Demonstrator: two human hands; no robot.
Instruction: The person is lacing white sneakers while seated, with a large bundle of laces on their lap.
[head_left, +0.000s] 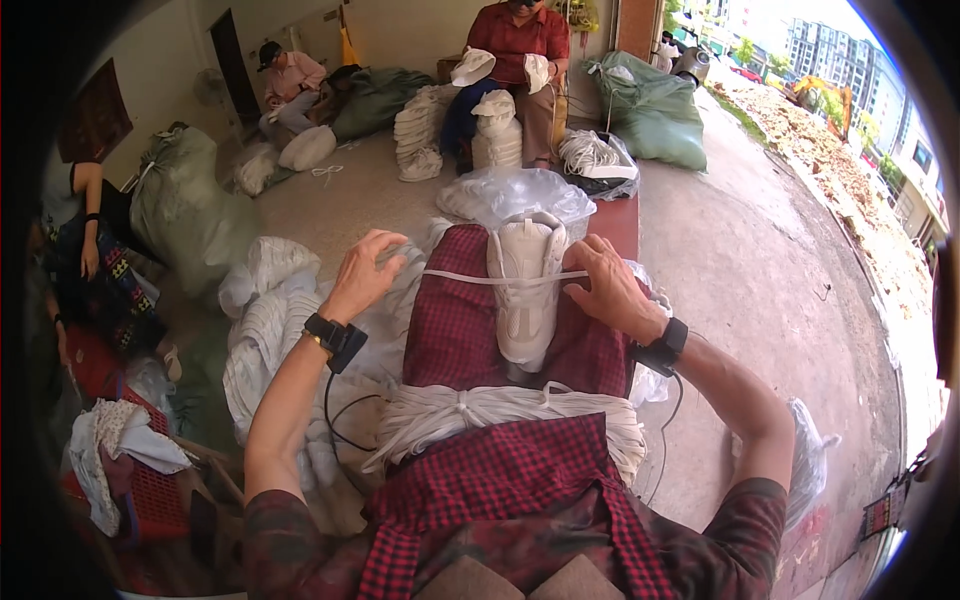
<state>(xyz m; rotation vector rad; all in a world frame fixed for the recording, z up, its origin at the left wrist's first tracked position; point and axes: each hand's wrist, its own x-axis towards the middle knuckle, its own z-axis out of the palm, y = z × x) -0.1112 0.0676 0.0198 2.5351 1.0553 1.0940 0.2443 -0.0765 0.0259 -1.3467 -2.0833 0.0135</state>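
Note:
A white sneaker (pixel 520 320) rests between my knees, its toe toward me and its opening away. Across its tongue and upper lacing runs a white shoelace (pixel 460 275), stretched out sideways. My right hand (pixel 612 290) is closed at the shoelace's right part, beside the shoe. To the left, my left hand (pixel 362 278) is raised with thumb and fingers apart, just off the lace's left end, and nothing shows in it. A thick bundle of white shoelaces (pixel 500 415) lies across my lap on the red-and-black checked apron (pixel 500 465).
White shoes (pixel 270 335) are stacked at my left. A clear plastic bag (pixel 515 195) lies beyond my knees. Facing me, a person in red (pixel 515 50) handles white shoes. Green sacks (pixel 650 110) stand around, and a red basket (pixel 150 480) with cloths is at lower left.

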